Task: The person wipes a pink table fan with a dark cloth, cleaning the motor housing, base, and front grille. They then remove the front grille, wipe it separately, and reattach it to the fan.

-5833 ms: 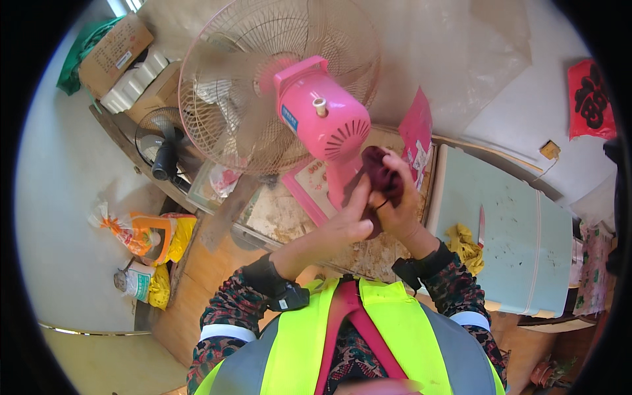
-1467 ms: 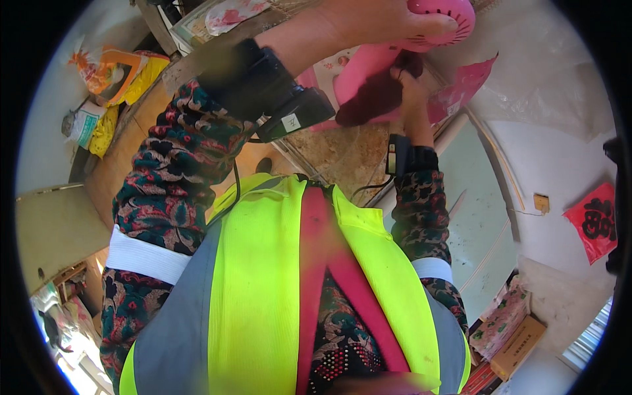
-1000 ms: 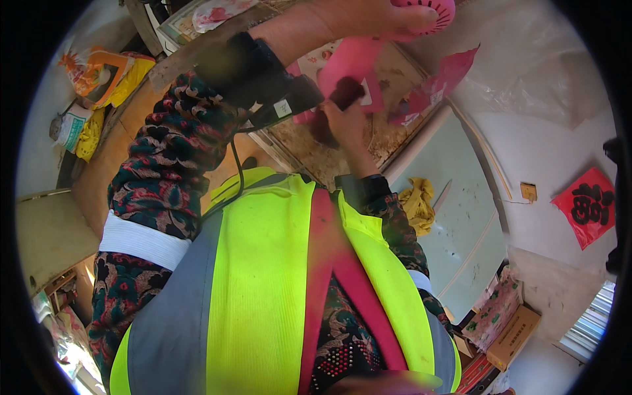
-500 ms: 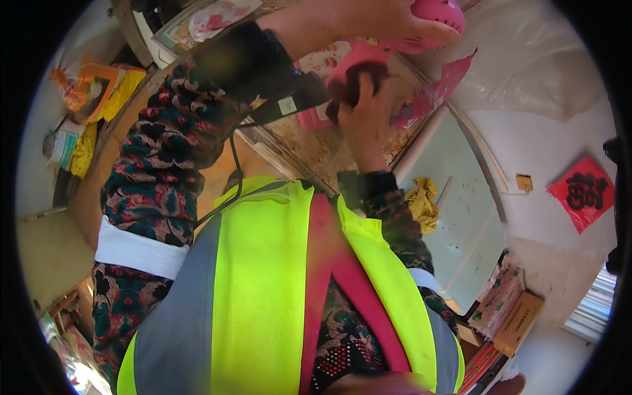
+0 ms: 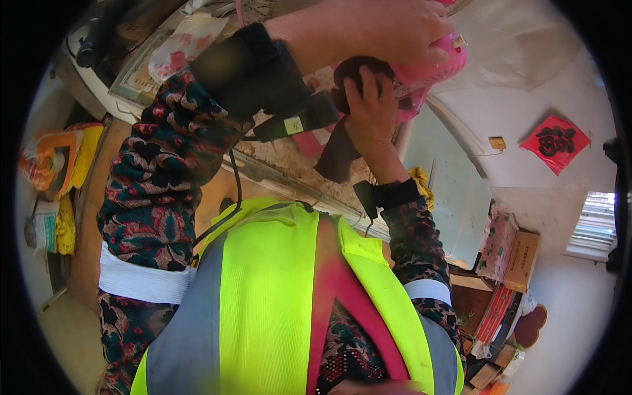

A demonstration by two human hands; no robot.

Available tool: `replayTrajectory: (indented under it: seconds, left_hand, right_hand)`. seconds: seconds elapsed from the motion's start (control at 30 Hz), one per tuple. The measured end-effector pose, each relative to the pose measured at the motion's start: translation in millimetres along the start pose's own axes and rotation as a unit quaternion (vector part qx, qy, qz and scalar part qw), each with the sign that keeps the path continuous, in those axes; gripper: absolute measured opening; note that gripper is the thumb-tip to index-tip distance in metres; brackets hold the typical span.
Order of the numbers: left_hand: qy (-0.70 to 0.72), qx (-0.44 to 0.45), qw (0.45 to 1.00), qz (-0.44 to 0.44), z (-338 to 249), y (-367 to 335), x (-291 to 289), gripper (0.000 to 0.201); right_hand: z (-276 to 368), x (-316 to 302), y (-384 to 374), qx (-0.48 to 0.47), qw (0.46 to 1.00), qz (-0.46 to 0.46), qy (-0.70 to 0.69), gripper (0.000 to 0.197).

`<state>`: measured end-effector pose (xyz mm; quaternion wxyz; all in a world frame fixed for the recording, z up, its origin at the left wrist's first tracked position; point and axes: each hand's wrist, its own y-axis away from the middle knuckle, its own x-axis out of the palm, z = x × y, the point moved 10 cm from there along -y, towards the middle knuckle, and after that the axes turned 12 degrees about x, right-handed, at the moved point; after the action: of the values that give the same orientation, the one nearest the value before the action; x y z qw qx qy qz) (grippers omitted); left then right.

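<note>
The left hand [image 5: 398, 29] grips the pink fan [image 5: 438, 71] while the right hand [image 5: 372, 115], fingers spread, holds a maroon cloth [image 5: 339, 157] against it.

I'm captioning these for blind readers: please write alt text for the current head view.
A person's left hand lies on a pink fan motor housing, while the right hand holds a dark maroon cloth against it or close by. The person wears a bright yellow vest; a red diamond-shaped decoration hangs on the wall at right.
</note>
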<state>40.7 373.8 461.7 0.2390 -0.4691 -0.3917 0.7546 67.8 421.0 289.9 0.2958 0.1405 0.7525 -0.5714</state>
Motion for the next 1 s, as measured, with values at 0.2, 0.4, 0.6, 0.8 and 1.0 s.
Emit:
replayTrajectory:
  seconds: [0.2, 0.4, 0.6, 0.8, 1.0]
  left_hand:
    - [0.025, 0.008, 0.998, 0.053, -20, -32, 9, 0.035]
    - [0.056, 0.045, 0.997, 0.02, -39, -44, 13, 0.031]
    - [0.042, 0.07, 0.993, 0.086, -53, -59, 35, 0.026]
    - [0.042, 0.087, 0.982, 0.161, -54, -62, 58, 0.023]
    - [0.032, 0.096, 0.987, 0.123, -65, -65, 54, 0.02]
  right_hand:
    - [-6, 20, 22, 0.03, 0.995, 0.055, 0.073, 0.034]
    - [-17, 0, 30, 0.075, 0.994, 0.063, -0.041, 0.041]
    - [-33, 11, 31, 0.095, 0.991, 0.086, 0.026, 0.039]
    - [-23, 32, 87, 0.167, 0.957, 0.19, -0.139, 0.04]
    - [-28, -58, 35, 0.126, 0.99, 0.006, -0.06, 0.056]
